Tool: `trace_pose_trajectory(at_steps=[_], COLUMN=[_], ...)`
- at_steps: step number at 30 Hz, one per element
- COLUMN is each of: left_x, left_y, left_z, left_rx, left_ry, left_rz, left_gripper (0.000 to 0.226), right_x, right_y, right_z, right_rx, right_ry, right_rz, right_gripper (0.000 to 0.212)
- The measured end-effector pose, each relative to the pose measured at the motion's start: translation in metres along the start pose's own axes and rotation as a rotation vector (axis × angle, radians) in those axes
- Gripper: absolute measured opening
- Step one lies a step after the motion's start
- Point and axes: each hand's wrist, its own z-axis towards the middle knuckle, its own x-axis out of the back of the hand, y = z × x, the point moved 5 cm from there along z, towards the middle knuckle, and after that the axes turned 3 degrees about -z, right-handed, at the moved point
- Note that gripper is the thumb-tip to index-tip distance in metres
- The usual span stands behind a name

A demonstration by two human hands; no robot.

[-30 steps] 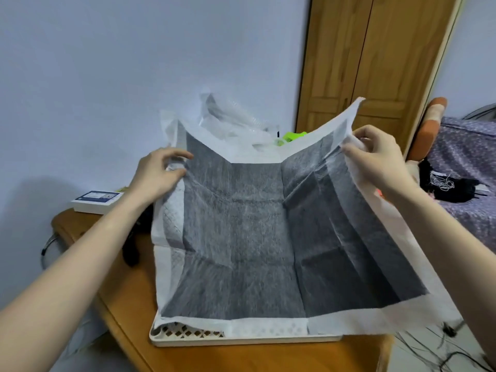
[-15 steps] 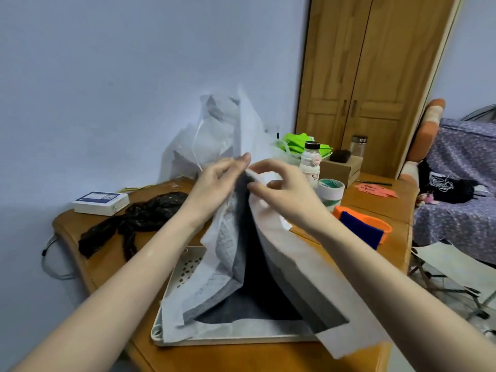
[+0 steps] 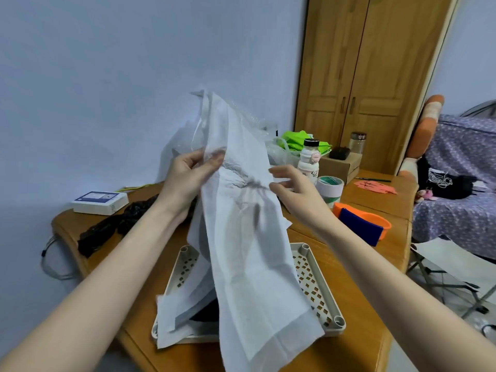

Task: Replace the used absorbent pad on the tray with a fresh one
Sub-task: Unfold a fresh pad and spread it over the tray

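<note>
1. Two hands work the pad [image 3: 249,237] above the tray [image 3: 319,288]. The pad hangs folded lengthwise, white backing outward, so the soiled dark face appears to be shut inside.

2. The left hand [image 3: 188,175] pinches the pad near its top, fingers closed on the gathered edges. Holding it high lets the sheet hang straight and keeps the fold together.

3. The right hand [image 3: 292,189] is at the pad's other edge with fingers spread and half curled. It touches or nearly touches the sheet; I cannot tell whether it grips. It is probably there to steady the fold or take a lower hold.

4. The pad's lower end trails over the tray's near rim and onto the table [image 3: 349,353]. A dark patch shows under the left flap. Much of the tray's perforated floor is bare on both sides, so the pad is mostly lifted clear.

5. By my reading, removal is well along and the fresh pad is not yet laid. None is visible, unless it is in the clear bag [image 3: 182,140] behind the pad.

6. The sheet is limp and would sag or reopen if released. The bottle [image 3: 308,162] and tape roll [image 3: 330,187], just beyond the right hand, could be knocked by a swing that way.
</note>
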Motion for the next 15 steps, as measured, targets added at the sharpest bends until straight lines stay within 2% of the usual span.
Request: trace_pose_trajectory(at_steps=[5, 9, 12, 15], left_x=[0.005, 0.004, 0.005, 0.006], left_y=[0.004, 0.012, 0.016, 0.015], left_z=[0.004, 0.006, 0.009, 0.014], left_rx=[0.033, 0.012, 0.001, 0.014], left_ry=[-0.048, -0.104, -0.152, -0.197], left_rz=[-0.168, -0.261, -0.283, -0.278], left_gripper=[0.017, 0.030, 0.041, 0.048], right_x=[0.005, 0.005, 0.002, -0.002], right_y=[0.043, 0.063, 0.069, 0.064], right_z=[0.005, 0.013, 0.018, 0.021], right_rx=[-0.239, -0.334, -0.395, -0.389], right_ry=[-0.004, -0.020, -0.101, -0.175], right_rz=[0.145, 0.266, 0.445, 0.622], right_gripper=[0.057, 0.078, 0.091, 0.093])
